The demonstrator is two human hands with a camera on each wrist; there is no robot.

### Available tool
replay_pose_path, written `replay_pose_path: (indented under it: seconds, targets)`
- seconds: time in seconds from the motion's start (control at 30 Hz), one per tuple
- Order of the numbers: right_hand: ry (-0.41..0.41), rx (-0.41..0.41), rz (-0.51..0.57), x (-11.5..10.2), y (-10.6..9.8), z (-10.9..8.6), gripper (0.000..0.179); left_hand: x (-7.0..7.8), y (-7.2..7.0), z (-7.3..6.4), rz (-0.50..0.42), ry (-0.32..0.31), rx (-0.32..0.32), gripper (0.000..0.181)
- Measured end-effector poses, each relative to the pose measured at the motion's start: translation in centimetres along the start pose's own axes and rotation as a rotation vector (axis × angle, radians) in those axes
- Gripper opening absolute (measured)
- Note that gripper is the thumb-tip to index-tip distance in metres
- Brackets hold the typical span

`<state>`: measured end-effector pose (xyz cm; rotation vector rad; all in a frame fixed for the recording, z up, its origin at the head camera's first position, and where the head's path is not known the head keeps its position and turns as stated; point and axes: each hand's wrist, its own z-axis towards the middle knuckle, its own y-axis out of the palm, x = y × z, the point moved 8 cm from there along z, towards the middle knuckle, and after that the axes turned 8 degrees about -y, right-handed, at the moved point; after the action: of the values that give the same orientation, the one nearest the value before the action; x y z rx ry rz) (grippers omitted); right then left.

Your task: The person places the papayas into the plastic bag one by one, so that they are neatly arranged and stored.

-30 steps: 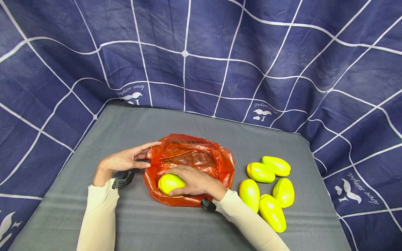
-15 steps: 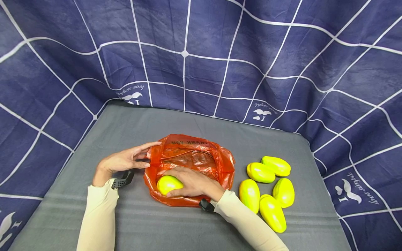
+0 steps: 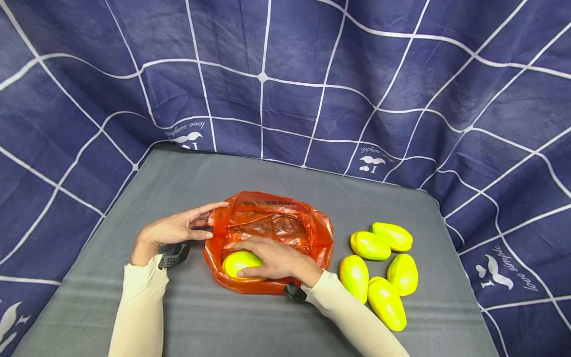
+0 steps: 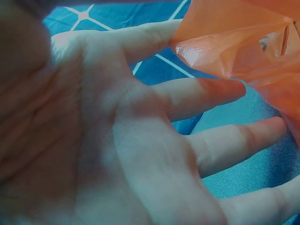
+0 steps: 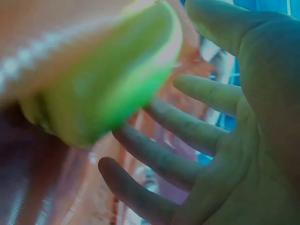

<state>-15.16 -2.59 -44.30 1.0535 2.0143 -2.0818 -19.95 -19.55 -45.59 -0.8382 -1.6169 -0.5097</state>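
A red plastic bag [image 3: 321, 233] lies with its mouth spread in the middle of the table. Inside its near left part is a yellow-green mango [image 3: 236, 263], blurred in the right wrist view. My right hand [image 3: 278, 260] reaches into the mouth, thumb and straight fingers spread around the mango. In the right wrist view the thumb stands apart from it, while some fingertips [image 5: 124, 133] are right at its lower side. My left hand [image 3: 171, 229] touches the bag's left edge with extended, spread fingers; the left wrist view shows its bare palm and the orange-looking bag film [image 4: 225, 42].
Several more mangoes [image 3: 387, 303] lie grouped on the grey cloth-covered table [image 3: 214, 322], right of the bag and near my right forearm. A blue curtain [image 3: 294, 99] with white grid lines hangs around the back and sides.
The right hand with the mango shifted slightly left, then back right. Now the mango sits lower in the bag and the right hand has loosened from it. The left hand stays put.
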Motion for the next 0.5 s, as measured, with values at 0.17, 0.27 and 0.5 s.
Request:
replay_pose_path:
  seconds: [0.17,0.27,0.5]
  targets:
    - [0.016,0.021,0.001,-0.4,-1.2,-0.8,0.059,-0.3,0.2,-0.1,-0.007,0.002,-0.010,0.080]
    - [0.030,0.033,0.000,-0.8,-2.3,-1.5,0.060,-0.3,0.3,-0.1,-0.007,-0.008,-0.004,0.080]
    - [0.045,0.106,0.018,0.1,-5.0,-3.6,0.059,-0.1,0.0,0.1,0.001,-0.020,0.003,0.080]
